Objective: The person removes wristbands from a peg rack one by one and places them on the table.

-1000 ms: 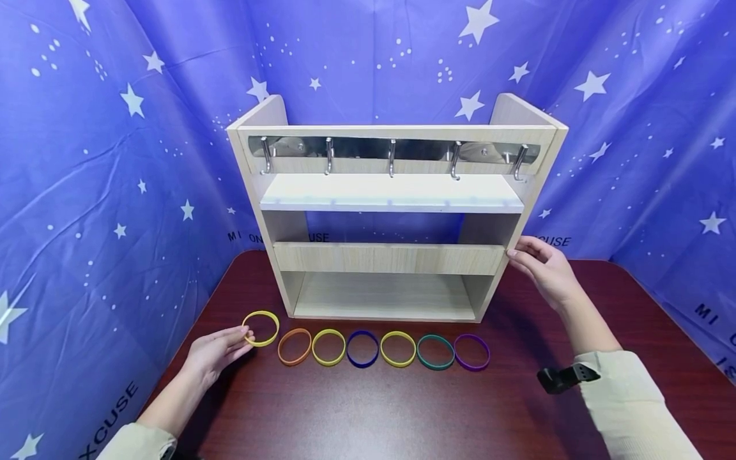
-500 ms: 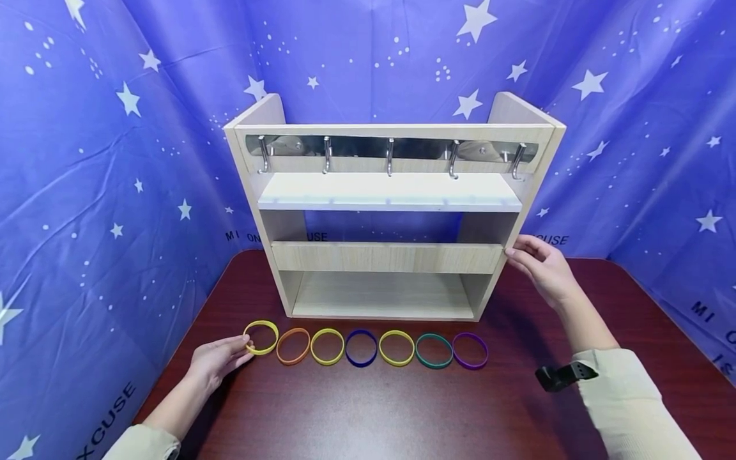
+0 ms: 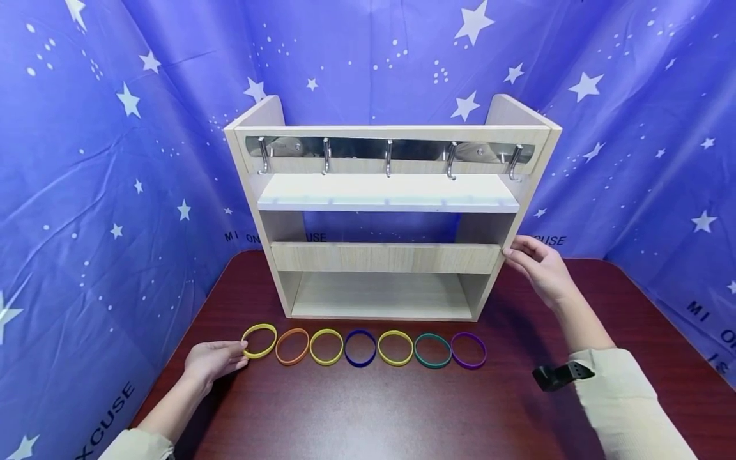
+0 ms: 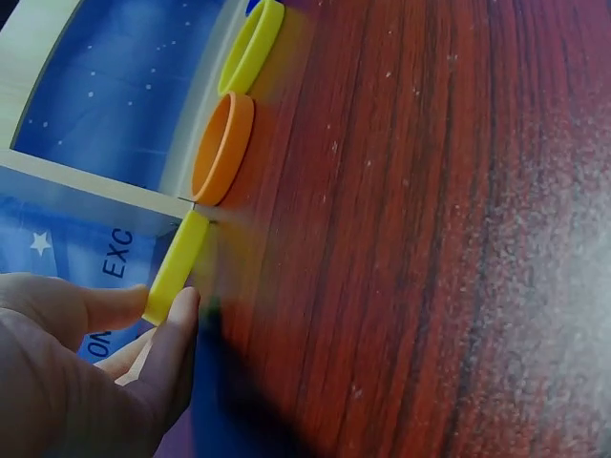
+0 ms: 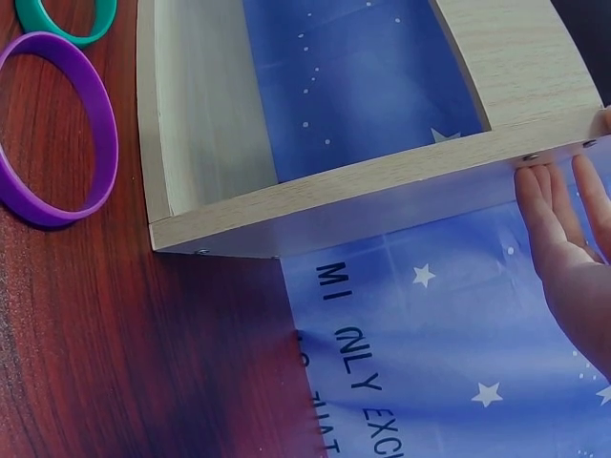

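A row of several silicone wristbands lies on the dark red table in front of a pale wooden shelf unit. My left hand pinches the leftmost yellow band between thumb and forefinger. The left wrist view shows that pinch on the yellow band, which stands tilted on its edge, with an orange band just beyond. My right hand rests straight fingers flat against the shelf unit's right side panel and grips nothing.
A metal rail with several hooks runs under the shelf unit's top board. A purple band and a teal band lie near the unit's right foot. Blue star-printed cloth closes in the back and both sides.
My left hand has drawn back a little toward me with the yellow band, bringing it lower and level with the row. The right hand stays on the shelf unit's side.
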{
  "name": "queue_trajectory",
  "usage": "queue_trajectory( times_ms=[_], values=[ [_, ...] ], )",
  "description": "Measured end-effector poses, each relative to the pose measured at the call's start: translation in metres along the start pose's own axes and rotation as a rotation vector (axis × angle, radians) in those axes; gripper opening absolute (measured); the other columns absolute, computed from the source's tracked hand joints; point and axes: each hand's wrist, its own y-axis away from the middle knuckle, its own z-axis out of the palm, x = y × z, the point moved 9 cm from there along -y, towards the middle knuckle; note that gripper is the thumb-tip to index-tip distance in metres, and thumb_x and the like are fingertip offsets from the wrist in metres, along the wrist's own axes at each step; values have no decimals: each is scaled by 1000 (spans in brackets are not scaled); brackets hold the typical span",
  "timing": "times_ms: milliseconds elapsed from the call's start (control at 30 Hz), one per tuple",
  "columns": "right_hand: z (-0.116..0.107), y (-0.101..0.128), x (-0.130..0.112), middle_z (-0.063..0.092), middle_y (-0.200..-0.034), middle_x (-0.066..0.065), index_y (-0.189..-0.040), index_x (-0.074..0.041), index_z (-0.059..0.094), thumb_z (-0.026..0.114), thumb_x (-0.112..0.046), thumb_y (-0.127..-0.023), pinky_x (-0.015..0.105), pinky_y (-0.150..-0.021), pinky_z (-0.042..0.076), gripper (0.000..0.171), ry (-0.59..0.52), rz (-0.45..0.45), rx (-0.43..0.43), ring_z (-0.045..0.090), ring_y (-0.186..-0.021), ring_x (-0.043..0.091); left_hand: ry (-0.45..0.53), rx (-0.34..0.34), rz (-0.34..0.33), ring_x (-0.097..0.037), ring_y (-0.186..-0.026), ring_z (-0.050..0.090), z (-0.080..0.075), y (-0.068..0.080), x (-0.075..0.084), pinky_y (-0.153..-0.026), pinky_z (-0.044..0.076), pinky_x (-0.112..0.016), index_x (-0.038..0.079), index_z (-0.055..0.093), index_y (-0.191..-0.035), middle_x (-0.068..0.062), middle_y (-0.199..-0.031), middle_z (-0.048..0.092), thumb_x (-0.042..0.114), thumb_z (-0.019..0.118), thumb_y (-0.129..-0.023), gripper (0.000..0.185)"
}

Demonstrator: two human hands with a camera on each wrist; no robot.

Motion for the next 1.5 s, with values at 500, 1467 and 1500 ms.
queue_trajectory(
  times_ms=[500,1467,1500],
  values=[
    [-3,-1,2,63,-93,-6,-100,-15,65,54,8,-91,14,-83,57,27,-3,-2,12,65,-87,1,-26,-27,5,-6,-63,68,4,4,-1,-64,61,-20,-23,57,-110,-1,-71,70,0,62,-88,32],
    [-5,10,-12,68,-93,-23,-107,-16,64,62,-7,-92,6,-76,54,18,409,-84,145,66,-82,-9,-678,92,311,-19,-71,71,-12,9,64,-62,59,-27,-7,67,-108,-15,-84,74,25,63,-91,37],
    [-7,13,-14,66,-94,-27,-110,-14,64,63,-12,-93,3,-77,52,18,501,-86,172,63,-83,-13,-724,113,376,-23,-77,72,-12,11,76,-66,59,-30,-4,68,-109,-16,-89,75,29,63,-91,37]
  ],
)
